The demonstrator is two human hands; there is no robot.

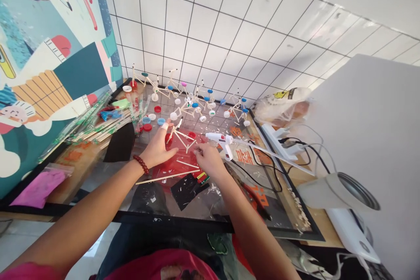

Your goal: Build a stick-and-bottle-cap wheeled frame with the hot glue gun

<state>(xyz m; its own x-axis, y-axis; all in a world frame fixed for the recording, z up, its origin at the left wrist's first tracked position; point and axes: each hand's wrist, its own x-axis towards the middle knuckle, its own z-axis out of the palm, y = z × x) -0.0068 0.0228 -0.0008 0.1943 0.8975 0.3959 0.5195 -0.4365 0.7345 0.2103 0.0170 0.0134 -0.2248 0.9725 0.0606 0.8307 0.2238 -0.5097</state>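
Note:
A small bicycle-like model of thin wooden sticks (184,134) with red bottle caps as wheels stands on the table in front of me. My left hand (156,146) is beside its left red bottle cap (168,138), thumb and fingers apart. At the model's right end, my right hand (208,158) has its fingers curled together; whatever they pinch is hidden. A white glue gun (223,141) lies just beyond my right hand, with a long glue stick (272,154) out of its back. Loose wooden sticks (169,176) and a black sheet (186,190) lie between my forearms.
Several finished stick models with caps (193,103) stand along the back. Loose bottle caps (147,127) lie at left, near bundled sticks (108,124) and a pink bag (41,187). Pliers (254,199), a power strip (278,140), cords and a lamp (337,190) occupy the right.

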